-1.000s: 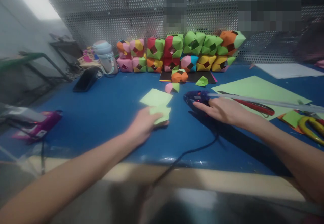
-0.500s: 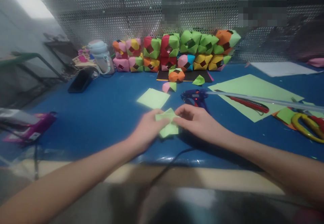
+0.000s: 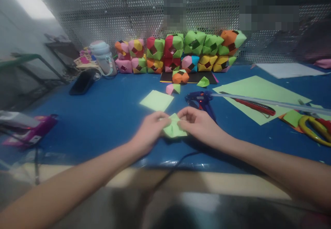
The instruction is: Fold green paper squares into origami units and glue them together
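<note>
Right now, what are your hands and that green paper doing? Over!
Left hand, right hand: both pinching folded light-green paper. Possible snags: glue gun just beyond right hand, dark cord on the near side.

The pale green paper (image 3: 175, 129), partly folded and creased, sits pinched between left hand (image 3: 152, 129) and right hand (image 3: 200, 123).

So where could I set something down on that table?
The broadest free patch of tabletop lies between the smartphone, green paper square and left hand; a smaller one, between the right forearm and yellow-handled scissors. It's crowded around the glue gun and large green sheet.
</note>
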{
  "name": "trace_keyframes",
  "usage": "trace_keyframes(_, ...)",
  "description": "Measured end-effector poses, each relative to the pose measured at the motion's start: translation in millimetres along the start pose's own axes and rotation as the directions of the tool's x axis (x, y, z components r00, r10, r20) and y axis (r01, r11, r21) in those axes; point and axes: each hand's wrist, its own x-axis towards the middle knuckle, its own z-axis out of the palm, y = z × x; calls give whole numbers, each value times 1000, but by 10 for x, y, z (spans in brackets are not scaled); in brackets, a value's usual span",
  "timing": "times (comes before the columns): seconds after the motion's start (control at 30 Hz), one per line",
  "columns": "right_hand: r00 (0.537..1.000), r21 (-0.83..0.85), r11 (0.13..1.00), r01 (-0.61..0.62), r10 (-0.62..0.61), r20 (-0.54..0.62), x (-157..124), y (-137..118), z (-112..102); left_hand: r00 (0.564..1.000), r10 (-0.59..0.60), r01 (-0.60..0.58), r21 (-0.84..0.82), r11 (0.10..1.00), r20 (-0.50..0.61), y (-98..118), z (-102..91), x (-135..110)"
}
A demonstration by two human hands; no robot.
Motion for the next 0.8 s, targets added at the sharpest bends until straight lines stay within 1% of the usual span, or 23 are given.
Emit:
trace_keyframes(0.17,997,-16,997,75,-75,-2,-10,31,4,1000,-18,19,-49,999,21,27,11,-16)
trace_keyframes(0.3,986,-85,983,162,-164,-14,-32,39,14,998,-54,56,-83,995,27,37,21,-22)
trace_keyframes(0.43,976,-164,962,217,-219,6,-53,27,20,997,-72,76,-93,993,41,42,25,-23)
trace_keyframes(0.67,947,-231,922,310,-320,-8,-47,87,19,996,-65,68,-55,996,53,89,24,-38)
trace_keyframes(0.73,945,-239,918,315,-328,-16,-48,93,20,996,-63,63,-1,998,67,86,10,-36)
trace_keyframes(0.8,952,-227,928,294,-306,-15,-53,83,19,996,-50,46,70,997,69,67,-13,-27)
